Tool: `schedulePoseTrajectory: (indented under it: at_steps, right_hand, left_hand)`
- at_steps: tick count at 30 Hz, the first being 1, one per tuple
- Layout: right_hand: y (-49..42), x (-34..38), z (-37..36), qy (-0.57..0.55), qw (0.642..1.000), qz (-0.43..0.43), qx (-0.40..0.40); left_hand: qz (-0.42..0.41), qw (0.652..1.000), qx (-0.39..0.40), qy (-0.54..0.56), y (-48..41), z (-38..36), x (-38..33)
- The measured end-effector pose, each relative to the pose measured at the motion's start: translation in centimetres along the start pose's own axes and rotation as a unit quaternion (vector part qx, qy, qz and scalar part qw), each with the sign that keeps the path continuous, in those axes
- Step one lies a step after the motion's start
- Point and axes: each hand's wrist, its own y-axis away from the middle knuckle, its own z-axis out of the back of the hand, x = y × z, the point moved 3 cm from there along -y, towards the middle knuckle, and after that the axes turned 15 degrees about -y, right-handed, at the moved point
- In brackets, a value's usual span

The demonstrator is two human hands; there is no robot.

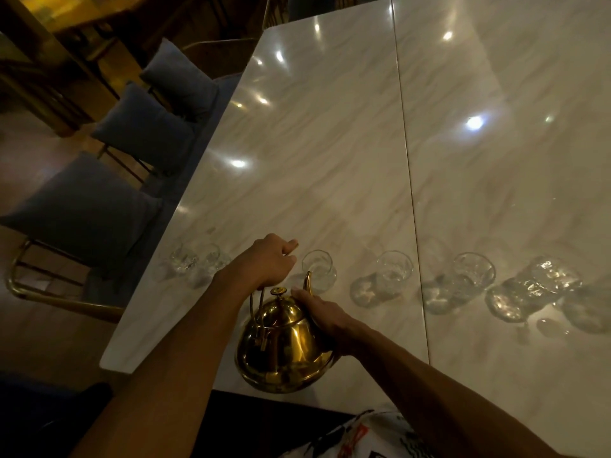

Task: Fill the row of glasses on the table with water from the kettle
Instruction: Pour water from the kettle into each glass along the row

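A gold kettle (281, 342) is tilted forward over the near edge of the marble table (330, 160). My left hand (267, 262) grips its wire handle from above. My right hand (322, 312) lies flat against the kettle's right side, below the spout. The spout tip (308, 276) points into a clear glass (319, 269). Several clear glasses stand in a row across the table: two at the left (198, 259), one right of the spout (393, 269), another past the table seam (472, 271) and one at the far right (552, 276). Their water levels are hard to tell.
Blue cushioned chairs with gold frames (99, 206) line the table's left side. A seam (410, 193) runs between two tabletops. A patterned cloth (370, 438) on my body shows at the bottom edge. Ceiling lights reflect off the glossy marble.
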Motion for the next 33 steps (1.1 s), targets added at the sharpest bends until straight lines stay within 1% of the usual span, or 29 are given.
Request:
schedulePoseTrajectory:
  at_steps: [6, 19, 33]
  right_hand:
    - [-0.36, -0.19, 0.16, 0.003, 1.000, -0.017, -0.004]
    - [-0.47, -0.28, 0.24, -0.006, 0.999, -0.037, 0.005]
    - [-0.03, 0.17, 0.28, 0.005, 0.999, -0.034, 0.009]
  left_hand:
    - [0.004, 1.000, 0.006, -0.012, -0.16, 0.05, -0.15]
    - [0.016, 1.000, 0.015, 0.003, -0.16, 0.05, -0.11]
    - [0.017, 1.000, 0.011, -0.001, -0.22, 0.25, -0.39]
